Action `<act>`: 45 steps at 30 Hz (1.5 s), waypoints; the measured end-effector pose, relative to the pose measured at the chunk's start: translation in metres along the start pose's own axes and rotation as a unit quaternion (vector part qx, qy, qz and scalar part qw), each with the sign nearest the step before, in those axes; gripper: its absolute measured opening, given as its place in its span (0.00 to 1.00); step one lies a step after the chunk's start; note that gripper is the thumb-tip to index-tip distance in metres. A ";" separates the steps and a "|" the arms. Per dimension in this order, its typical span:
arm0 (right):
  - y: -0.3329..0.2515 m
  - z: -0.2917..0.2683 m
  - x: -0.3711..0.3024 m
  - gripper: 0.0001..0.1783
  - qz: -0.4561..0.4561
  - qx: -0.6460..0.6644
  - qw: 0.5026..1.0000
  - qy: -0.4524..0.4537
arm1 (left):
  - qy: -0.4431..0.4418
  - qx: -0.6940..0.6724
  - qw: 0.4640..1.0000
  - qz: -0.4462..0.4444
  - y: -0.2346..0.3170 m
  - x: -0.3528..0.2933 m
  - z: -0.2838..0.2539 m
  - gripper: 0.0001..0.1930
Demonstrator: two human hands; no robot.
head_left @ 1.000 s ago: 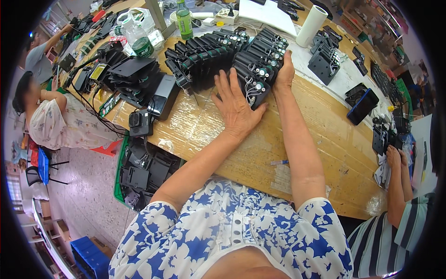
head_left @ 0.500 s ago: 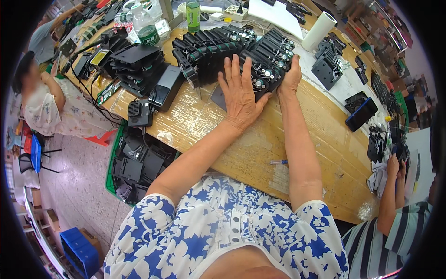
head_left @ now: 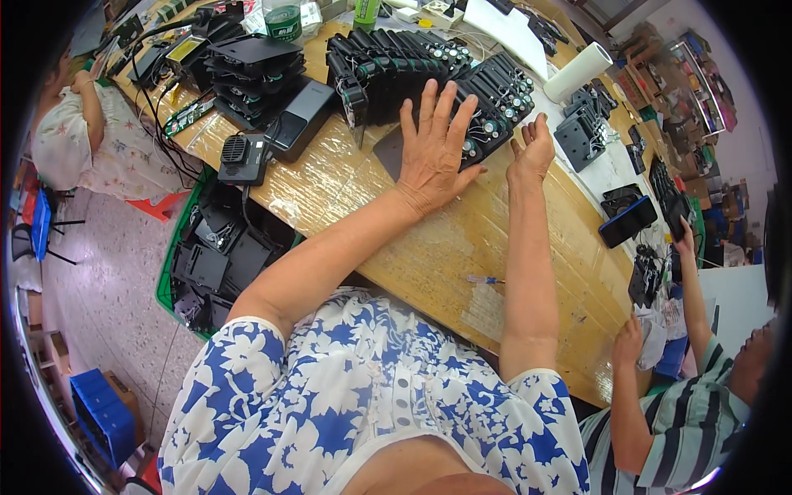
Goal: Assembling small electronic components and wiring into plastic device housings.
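Note:
My left hand (head_left: 436, 153) has its fingers spread and lies against the near side of a packed row of black plastic housings (head_left: 505, 91) with round silver parts and wires on them. My right hand (head_left: 530, 157) is just off that row's right end, fingers loosely bent and apart, holding nothing. Beside it on the left stands another row of black housings (head_left: 392, 54), showing bits of green board. A dark flat plate (head_left: 386, 155) lies partly hidden by my left hand.
Left on the table are a dark grey box (head_left: 307, 111), a small grilled device (head_left: 242, 158) and stacked black plates (head_left: 247, 51). A small screwdriver (head_left: 485, 280) lies nearer. A green crate (head_left: 165, 285) holds black parts below. At right are a phone (head_left: 629, 221) and a co-worker's hand (head_left: 627, 340).
My right hand has come off the row's right end, and its fingers have opened away from it. My left hand stays against the row. The co-worker at right has spread both arms apart.

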State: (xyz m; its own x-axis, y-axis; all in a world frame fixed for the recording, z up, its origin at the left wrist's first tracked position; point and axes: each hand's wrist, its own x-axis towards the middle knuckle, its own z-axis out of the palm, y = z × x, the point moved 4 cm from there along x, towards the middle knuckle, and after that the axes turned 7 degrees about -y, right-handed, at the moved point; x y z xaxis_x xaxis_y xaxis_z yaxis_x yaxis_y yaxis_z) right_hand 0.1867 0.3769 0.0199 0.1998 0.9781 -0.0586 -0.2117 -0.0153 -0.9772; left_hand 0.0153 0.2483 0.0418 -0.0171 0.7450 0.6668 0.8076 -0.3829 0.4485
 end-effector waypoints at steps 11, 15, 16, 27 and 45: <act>-0.059 -0.062 -0.118 0.18 -0.071 -0.115 0.980 -0.145 | -0.037 0.003 0.996 0.081 0.001 -0.019 -0.041 0.51; -0.060 -0.115 -0.170 0.11 -0.089 -0.167 0.976 -0.107 | -0.069 0.003 0.994 0.080 0.008 -0.033 -0.052 0.50; -0.048 -0.124 -0.175 0.10 -0.088 -0.177 0.975 -0.098 | -0.071 0.006 0.996 0.046 0.007 -0.041 -0.055 0.50; -0.003 -0.166 -0.231 0.08 -0.122 -0.142 0.981 -0.053 | -0.039 -0.005 0.998 -0.059 0.011 -0.039 -0.028 0.45; -0.001 -0.173 -0.230 0.06 -0.158 -0.116 0.981 0.013 | -0.064 -0.023 0.995 -0.067 -0.011 -0.091 -0.043 0.24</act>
State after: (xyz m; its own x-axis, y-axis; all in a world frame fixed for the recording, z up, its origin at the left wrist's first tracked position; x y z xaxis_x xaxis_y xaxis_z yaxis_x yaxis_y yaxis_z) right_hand 0.3064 0.1164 -0.0009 0.2444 0.9363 0.2524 0.0877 0.2378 -0.9673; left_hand -0.0175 0.1606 0.0018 -0.0443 0.8534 0.5194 0.7757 -0.2982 0.5562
